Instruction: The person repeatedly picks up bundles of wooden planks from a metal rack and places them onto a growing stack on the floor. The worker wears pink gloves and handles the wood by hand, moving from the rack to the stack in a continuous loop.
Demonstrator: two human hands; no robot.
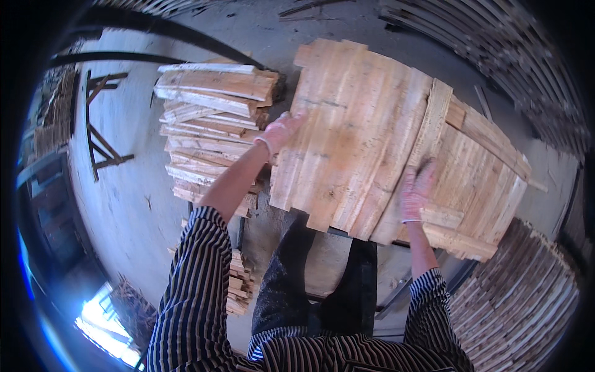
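A wide layer of pale wooden planks, laid side by side, lies in front of me. My left hand, in a pinkish-white work glove, touches the layer's left edge with its fingers stretched out over the wood. My right hand, in a similar glove, lies flat on the planks right of the middle, beside a raised lengthwise plank. Neither hand is wrapped around a single plank. Shorter loose pieces lie on the right part, near my right wrist.
A stack of rough planks stands to the left, with a smaller pile nearer me. Curved rows of stacked boards fill the lower right, and more the upper right. Dark metal bars cross the upper left; a frame stands beyond.
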